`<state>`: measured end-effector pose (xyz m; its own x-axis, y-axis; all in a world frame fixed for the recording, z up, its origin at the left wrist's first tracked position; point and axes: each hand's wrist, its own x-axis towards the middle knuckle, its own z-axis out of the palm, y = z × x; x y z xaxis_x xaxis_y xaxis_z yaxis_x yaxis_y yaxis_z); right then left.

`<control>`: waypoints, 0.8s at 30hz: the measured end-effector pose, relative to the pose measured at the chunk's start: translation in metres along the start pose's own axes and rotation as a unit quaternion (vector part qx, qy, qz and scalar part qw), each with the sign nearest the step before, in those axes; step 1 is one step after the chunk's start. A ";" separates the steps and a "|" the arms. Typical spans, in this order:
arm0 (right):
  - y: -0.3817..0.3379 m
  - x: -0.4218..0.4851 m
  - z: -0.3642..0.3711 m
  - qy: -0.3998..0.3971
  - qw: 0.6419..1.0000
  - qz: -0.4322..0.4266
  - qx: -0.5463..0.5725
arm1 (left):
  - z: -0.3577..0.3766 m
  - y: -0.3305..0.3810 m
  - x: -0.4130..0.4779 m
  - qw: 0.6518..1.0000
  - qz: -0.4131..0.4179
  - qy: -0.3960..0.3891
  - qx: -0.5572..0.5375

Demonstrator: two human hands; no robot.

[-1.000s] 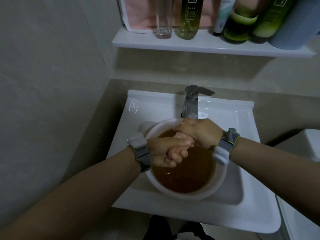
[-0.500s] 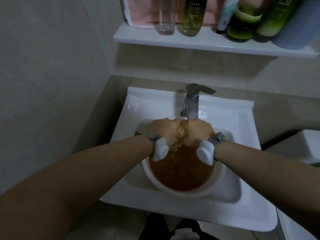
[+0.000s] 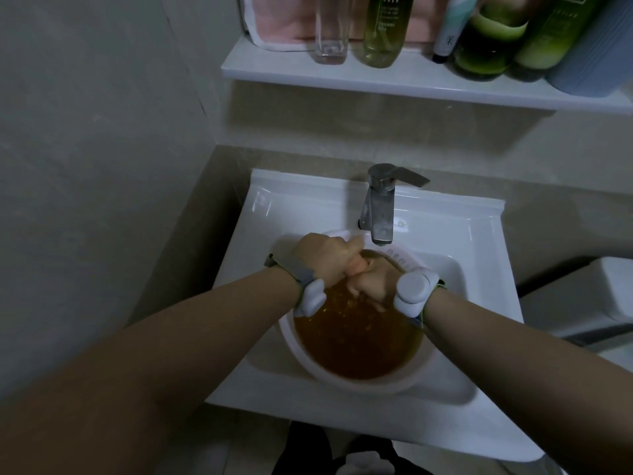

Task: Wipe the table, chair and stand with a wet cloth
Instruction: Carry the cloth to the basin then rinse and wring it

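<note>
Two fists wrung a small peach cloth [image 3: 357, 268] just above a white basin [image 3: 359, 385] of brown water [image 3: 356, 341], which stood in the bowl of a white sink [image 3: 479, 234]. The left hand [image 3: 323, 257] gripped one end of the cloth with curled fingers, knuckles up. The right hand [image 3: 371, 286] clenched the other end, and the fists touched over the basin's far side. Most of the cloth was hidden inside the grips, with only a lump showing between them. Each wrist carried a grey-and-white band [image 3: 416, 293]. A steel tap [image 3: 380, 207] stood just behind the hands. Bottles [image 3: 380, 32] and a pink towel [image 3: 281, 22] lined a white shelf [image 3: 376, 80] on the wall above.
</note>
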<state>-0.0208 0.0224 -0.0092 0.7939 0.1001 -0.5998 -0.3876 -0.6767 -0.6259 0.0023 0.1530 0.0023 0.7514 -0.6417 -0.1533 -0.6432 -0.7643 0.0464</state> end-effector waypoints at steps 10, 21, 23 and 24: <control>0.041 0.004 0.002 0.016 0.959 -0.194 -0.207 | 0.035 0.016 -0.022 0.941 -0.141 -0.107 -0.289; 0.043 0.004 -0.018 0.209 0.810 -0.492 -0.242 | 0.011 0.021 -0.037 0.364 -0.190 -0.307 -0.859; 0.030 0.000 -0.025 0.216 0.835 -0.459 -0.213 | 0.006 0.024 -0.035 0.316 -0.148 -0.326 -0.878; 0.027 0.000 -0.028 0.222 0.839 -0.451 -0.208 | 0.004 0.025 -0.035 0.308 -0.135 -0.330 -0.882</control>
<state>-0.0184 -0.0162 -0.0127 0.8092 0.4887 0.3262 0.5875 -0.6773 -0.4429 -0.0402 0.1565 0.0047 0.1754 -0.8321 -0.5262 0.9479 -0.0017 0.3187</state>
